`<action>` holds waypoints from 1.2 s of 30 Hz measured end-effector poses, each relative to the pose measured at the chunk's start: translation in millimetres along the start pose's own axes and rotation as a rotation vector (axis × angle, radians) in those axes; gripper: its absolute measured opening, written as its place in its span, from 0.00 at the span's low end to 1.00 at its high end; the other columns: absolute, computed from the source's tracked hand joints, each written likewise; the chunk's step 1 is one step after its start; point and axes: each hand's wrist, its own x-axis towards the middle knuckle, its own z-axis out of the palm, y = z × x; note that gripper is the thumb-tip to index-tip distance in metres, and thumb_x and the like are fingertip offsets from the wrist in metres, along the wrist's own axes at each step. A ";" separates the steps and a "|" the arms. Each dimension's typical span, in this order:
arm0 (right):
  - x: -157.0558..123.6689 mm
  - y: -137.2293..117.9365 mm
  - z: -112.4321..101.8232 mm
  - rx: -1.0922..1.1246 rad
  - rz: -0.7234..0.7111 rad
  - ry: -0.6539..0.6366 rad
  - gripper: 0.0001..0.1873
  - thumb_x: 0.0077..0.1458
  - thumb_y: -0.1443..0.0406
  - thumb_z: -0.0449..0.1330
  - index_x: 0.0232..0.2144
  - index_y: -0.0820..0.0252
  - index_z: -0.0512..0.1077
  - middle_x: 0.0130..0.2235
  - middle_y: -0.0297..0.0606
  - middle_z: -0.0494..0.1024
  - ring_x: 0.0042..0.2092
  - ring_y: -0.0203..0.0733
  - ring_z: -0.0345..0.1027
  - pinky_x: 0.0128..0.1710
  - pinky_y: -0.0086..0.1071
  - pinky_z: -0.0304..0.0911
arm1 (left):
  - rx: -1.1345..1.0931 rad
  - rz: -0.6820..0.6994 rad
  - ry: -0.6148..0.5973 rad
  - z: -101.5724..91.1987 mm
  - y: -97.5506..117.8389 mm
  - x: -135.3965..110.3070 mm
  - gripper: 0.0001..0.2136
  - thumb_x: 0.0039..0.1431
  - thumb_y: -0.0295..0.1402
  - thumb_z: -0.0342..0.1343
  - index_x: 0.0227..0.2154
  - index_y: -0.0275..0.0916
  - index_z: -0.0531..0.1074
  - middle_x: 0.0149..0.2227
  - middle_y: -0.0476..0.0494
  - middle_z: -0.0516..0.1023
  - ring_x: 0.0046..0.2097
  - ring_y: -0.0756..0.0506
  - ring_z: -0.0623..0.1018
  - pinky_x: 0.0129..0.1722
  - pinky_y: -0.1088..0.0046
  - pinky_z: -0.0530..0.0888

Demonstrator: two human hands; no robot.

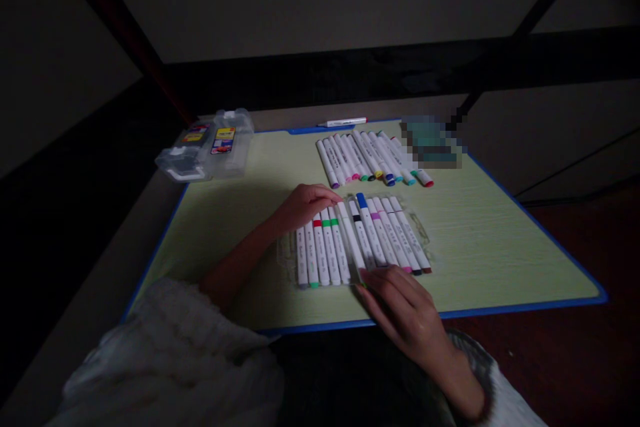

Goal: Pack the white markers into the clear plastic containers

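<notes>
A row of white markers with coloured bands and tips [327, 253] lies side by side in a clear plastic tray [287, 257]. One white marker [352, 240] sits slightly askew in the middle of the row. My right hand [405, 307] pinches its near end between thumb and fingers. At the far end of the same marker, my left hand [307, 205] has its fingers bent together, fingertips against the cap. A marker with a blue cap [362, 201] sticks out farther than its neighbours just to the right.
Behind the tray, several loose markers [370, 155] lie in a slanted row on the blue-edged table [480, 247]. One more marker [345, 123] rests at the far edge. A clear plastic case [227, 147] stands back left; a blurred-out greenish object [433, 140] lies back right.
</notes>
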 end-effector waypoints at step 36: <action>10.6 -11.5 10.0 -0.076 -0.139 -0.117 0.11 0.57 0.73 0.52 0.42 0.68 0.69 0.27 0.37 0.70 0.31 0.38 0.59 0.30 0.33 0.51 | 0.233 -0.011 0.039 -3.7 4.3 -4.0 0.03 0.44 0.26 0.57 0.23 0.33 0.74 0.23 0.49 0.72 0.23 0.55 0.68 0.23 0.80 0.64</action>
